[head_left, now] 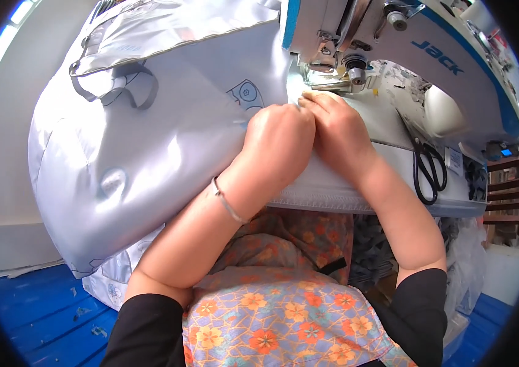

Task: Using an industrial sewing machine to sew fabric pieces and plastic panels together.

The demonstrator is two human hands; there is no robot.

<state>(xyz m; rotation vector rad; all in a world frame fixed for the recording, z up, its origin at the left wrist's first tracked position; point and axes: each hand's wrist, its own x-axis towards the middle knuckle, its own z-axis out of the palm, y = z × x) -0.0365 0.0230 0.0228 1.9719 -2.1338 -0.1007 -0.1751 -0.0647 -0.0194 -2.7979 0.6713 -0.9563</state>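
Observation:
A large, shiny silver-white piece of fabric [168, 122] with printed blue figures spreads over the left of the sewing table and hangs past its front. Grey binding tape [126, 93] runs along one edge and loops loose. My left hand [279, 131] is closed in a pinch at the fabric's right edge, with the fingertips hidden. Pressed beside it, my right hand [338, 125] has its fingers bent together at the same edge. Both are just in front of the needle area of a white-and-blue sewing machine [418, 55], below its presser foot [336, 84].
Black-handled scissors [429, 171] lie on the table's right side, by a small white label [453, 160]. A ruler strip [327, 200] follows the front edge. Scraps [394, 76] gather behind the machine bed. A clear plastic bag [467, 269] hangs below right, over the blue floor [57, 312].

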